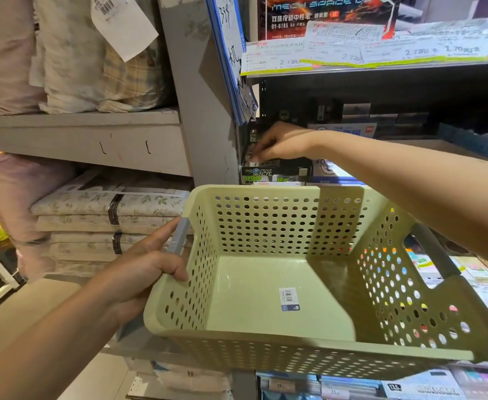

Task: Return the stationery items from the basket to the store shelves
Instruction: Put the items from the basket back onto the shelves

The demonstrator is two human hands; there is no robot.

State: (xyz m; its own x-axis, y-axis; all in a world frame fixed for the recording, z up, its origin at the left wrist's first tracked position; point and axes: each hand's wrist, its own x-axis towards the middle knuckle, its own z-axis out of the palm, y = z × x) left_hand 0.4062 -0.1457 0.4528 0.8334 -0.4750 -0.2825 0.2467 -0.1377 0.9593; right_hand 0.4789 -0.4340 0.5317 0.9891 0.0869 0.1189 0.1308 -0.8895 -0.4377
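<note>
Two shelving units [205, 116] side by side: bedding [107, 209] left, stationery boxes [274, 171] right.

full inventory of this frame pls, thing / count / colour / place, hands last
basket: 1, pale green, perforated, centre foreground; nothing inside but a barcode sticker on its floor
grey handle: 1, basket's left rim
black-and-green boxes: several, shelf behind basket
price tags: many, white and yellow-green, upper shelf edge
folded bedding packs: stack, pale floral, left shelf
bagged textiles: several, cream and pink, upper left shelf
colourful stationery: many, lower right shelves
left hand: grips the grey handle
right hand: in the shelf, fingertips at a small item; too blurred to identify
</note>
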